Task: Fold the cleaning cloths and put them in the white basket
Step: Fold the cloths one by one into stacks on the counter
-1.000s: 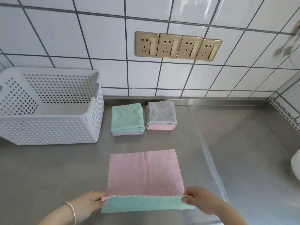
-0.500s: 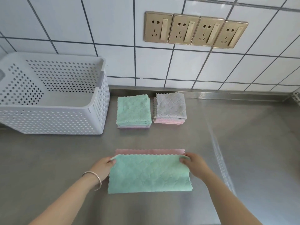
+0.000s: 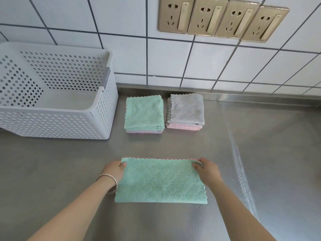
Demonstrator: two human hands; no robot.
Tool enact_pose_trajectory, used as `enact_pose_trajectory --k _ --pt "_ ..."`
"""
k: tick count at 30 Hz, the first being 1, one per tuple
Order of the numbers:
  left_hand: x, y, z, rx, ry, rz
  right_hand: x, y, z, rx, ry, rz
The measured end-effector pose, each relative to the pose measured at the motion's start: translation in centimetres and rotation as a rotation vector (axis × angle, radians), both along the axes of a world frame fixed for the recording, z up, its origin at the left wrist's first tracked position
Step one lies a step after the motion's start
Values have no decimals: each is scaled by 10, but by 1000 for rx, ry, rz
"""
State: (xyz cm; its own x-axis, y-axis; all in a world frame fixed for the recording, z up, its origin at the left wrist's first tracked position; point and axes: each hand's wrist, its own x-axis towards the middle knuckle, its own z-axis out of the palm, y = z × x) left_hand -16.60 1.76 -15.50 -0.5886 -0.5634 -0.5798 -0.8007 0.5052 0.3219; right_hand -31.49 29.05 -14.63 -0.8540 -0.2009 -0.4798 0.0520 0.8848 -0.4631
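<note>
A green-and-pink cloth (image 3: 160, 181) lies folded in half on the steel counter, green side up, with a thin pink edge showing along its far side. My left hand (image 3: 113, 171) pinches its far left corner. My right hand (image 3: 207, 170) pinches its far right corner. Behind it sit two folded stacks: one with a green cloth on top (image 3: 144, 113), one with a grey cloth on top (image 3: 186, 109) over pink. The white perforated basket (image 3: 102, 108) stands at the left against the wall, nothing visible inside it.
The steel counter (image 3: 269, 162) runs to a white tiled wall with a row of gold sockets (image 3: 222, 18). A silver bangle (image 3: 108, 182) sits on my left wrist.
Both hands carried the cloth's near edge away from me over the pink face, folding it in half. The green side now covers nearly all the pink.
</note>
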Motion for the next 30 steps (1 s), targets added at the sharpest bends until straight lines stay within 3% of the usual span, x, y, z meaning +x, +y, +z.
enact_pose_trajectory --k 8,11,15,18,21,23,26,30 --pt "-3 6 -1 -122 -46 -36 -4 -13 3 193 27 42" --pt "-3 10 2 -186 -33 12 0 -15 5 183 45 -36" --pt "1 18 6 -402 294 141 17 -5 10 -21 145 -225" --pt "1 42 4 -513 466 -169 38 9 13 -53 178 -268" --pt "-3 74 -6 -465 365 -651 61 15 12 -6 92 -268" --pt "-4 87 -17 -440 294 -827 71 16 8 15 15 -283" --pt "-3 100 -23 -353 135 -921 79 16 4 104 -78 -314" --pt "-7 97 -24 -323 113 -928 82 17 10 86 -150 -325"
